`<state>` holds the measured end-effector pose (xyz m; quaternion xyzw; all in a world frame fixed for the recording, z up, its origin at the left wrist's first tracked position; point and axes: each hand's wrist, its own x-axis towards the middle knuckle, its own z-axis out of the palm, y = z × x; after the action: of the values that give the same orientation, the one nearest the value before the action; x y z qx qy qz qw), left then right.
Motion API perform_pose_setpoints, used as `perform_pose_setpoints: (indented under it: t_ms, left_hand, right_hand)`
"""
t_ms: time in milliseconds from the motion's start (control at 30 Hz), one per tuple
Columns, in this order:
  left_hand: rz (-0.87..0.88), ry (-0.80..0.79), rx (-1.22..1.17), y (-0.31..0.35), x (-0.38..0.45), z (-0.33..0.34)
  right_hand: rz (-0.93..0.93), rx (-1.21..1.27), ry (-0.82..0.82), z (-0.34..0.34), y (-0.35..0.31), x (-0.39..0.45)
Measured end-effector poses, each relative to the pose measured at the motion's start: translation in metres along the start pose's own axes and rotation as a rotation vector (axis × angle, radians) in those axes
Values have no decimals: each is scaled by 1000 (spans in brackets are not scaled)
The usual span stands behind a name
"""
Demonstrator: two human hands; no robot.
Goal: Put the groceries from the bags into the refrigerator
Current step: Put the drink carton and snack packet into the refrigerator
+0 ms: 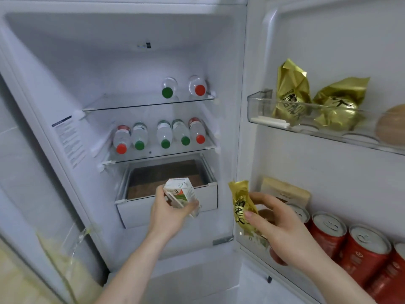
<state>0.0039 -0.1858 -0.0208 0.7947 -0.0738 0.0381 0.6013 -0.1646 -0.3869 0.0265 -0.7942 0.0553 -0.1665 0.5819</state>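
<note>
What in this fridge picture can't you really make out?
- Head view: the label on the fridge's left wall has print too small and blurred to read.
- The round tan item on the upper door shelf is cut off by the right edge.
- Something reddish sits behind the right hand, mostly hidden.

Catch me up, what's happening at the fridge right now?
A person is loading an open white refrigerator. The left hand holds a small white drink carton in front of the pulled-out bottom drawer. The right hand holds a gold foil snack packet by the lower door shelf, next to red cans. Clear plastic water bottles already lie on both glass shelves.
</note>
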Motion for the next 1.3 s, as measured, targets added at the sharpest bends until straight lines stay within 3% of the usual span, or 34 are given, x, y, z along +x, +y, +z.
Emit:
perform_pose_setpoints:
  t_ms: [300,567,800,1067,1300]
  left_hand:
    - [29,-51,282,-35,148,58]
    - [16,-89,429,-56,209,116]
    - [40,-114,412,-53,224,130]
    - [100,-177,372,-61,222,102]
    - [213,-388,349,-24,168,44]
  right_hand:
    - [41,-102,97,31,-2,32]
    - [53,-127,153,39,-5,41]
    - [64,-182,167,45,-14,53]
    - [46,-179,126,69,-31,70]
    - [-33,-206,65,74,-63,68]
